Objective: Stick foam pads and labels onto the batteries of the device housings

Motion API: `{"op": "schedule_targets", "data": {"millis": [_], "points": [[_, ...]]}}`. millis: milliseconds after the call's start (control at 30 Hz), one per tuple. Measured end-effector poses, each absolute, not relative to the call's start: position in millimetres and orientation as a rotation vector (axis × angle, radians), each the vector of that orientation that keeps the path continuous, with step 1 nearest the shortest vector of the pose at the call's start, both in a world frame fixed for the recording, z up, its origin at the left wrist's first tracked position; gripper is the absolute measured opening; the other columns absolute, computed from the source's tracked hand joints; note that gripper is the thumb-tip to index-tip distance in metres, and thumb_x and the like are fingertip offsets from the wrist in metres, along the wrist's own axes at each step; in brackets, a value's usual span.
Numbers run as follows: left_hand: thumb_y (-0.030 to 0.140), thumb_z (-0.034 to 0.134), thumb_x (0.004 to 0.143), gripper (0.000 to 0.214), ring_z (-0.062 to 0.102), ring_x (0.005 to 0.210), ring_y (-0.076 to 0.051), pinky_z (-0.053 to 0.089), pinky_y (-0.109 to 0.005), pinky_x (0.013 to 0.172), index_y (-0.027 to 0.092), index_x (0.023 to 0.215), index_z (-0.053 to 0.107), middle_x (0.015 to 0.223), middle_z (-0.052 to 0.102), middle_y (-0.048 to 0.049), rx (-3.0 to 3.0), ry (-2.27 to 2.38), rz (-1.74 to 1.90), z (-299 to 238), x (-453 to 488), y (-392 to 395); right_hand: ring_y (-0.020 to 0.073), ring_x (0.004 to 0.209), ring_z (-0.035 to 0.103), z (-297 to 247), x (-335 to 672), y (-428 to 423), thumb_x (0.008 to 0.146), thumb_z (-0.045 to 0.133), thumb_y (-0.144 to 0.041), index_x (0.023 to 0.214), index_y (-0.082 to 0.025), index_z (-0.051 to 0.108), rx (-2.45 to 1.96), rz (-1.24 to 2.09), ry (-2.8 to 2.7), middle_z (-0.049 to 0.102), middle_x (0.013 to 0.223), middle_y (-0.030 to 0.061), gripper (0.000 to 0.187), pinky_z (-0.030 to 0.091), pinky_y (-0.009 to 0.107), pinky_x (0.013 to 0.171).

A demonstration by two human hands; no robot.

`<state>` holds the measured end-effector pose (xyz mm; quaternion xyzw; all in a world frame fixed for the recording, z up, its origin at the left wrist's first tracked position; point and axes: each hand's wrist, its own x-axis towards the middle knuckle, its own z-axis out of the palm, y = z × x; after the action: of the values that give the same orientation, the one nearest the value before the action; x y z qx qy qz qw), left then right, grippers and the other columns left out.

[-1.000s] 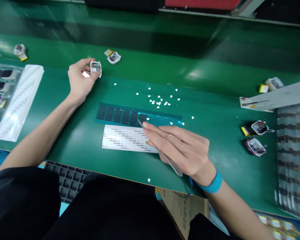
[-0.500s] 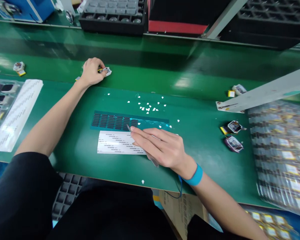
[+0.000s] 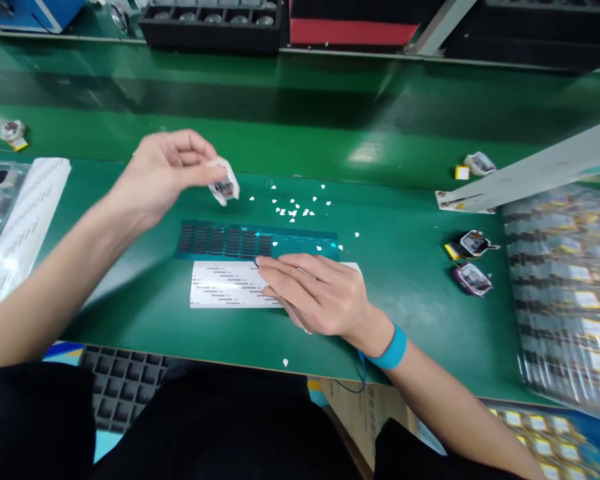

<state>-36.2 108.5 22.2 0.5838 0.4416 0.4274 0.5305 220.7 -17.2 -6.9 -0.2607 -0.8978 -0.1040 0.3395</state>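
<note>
Between thumb and fingers, my left hand (image 3: 167,170) holds a white watch housing (image 3: 225,183) with its inner parts showing, raised over the bench. My right hand (image 3: 320,293) is closed around metal tweezers (image 3: 300,321); their tips end at the lower edge of a teal sheet (image 3: 305,241) bearing rows of small black strips (image 3: 220,241). Beneath that hand lies a white printed backing sheet (image 3: 225,285), partly covered by it. Small white stickers (image 3: 293,213) are scattered just behind the teal sheet.
At right, a purple watch housing (image 3: 473,278) and a black one (image 3: 474,244) lie near stacked clear trays (image 3: 565,293). A slanted white post (image 3: 535,170) stands behind them. Left are another printed sheet (image 3: 25,223) and a clear tray (image 3: 0,200). A shelf with a black tray (image 3: 210,30) runs along the back.
My left hand has lifted the white watch housing from the back ledge and brought it nearer, turning it. My right hand stays nearly in place with the tweezers. The view has shifted slightly.
</note>
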Motion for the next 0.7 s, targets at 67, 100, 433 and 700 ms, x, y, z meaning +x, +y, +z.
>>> {"op": "schedule_targets", "data": {"millis": [67,100,433,700], "points": [[0.032,0.096,0.073,0.033,0.07,0.064,-0.012,0.057,-0.025,0.06,0.019,0.081,0.066,0.074,0.078,0.0009,1.227,1.026,0.973,24,-24,67,0.018,0.091,0.075,-9,218,-20,0.104,0.056,-0.019,0.098,-0.014,0.069,-0.671,-0.137,-2.344,0.083,0.099,0.0052,0.015,0.062,0.029,0.068],[0.034,0.094,0.076,0.033,0.07,0.061,-0.012,0.056,-0.023,0.057,0.02,0.087,0.066,0.074,0.078,0.0008,1.177,1.024,0.955,23,-18,51,0.0189,0.091,0.074,-10,216,-22,0.103,0.054,-0.015,0.098,-0.014,0.067,-0.693,-0.059,-2.329,0.082,0.094,0.0059,0.014,0.062,0.029,0.069],[0.028,0.086,0.085,0.025,0.076,0.059,-0.015,0.065,-0.023,0.057,0.018,0.097,0.066,0.086,0.081,-0.0026,1.297,1.006,1.036,8,0,0,0.0104,0.07,0.072,-13,205,-33,0.103,0.059,-0.019,0.123,-0.016,0.057,-0.984,0.145,-2.064,0.079,0.094,0.0013,0.02,0.059,0.021,0.063],[0.023,0.076,0.091,0.015,0.069,0.05,-0.013,0.059,-0.022,0.05,0.019,0.097,0.063,0.07,0.074,0.0012,1.3,0.992,0.903,3,2,-13,0.0124,0.077,0.075,-21,201,-33,0.103,0.065,-0.023,0.119,-0.014,0.061,-0.998,0.088,-2.111,0.08,0.094,0.0043,0.019,0.059,0.022,0.066]]}}
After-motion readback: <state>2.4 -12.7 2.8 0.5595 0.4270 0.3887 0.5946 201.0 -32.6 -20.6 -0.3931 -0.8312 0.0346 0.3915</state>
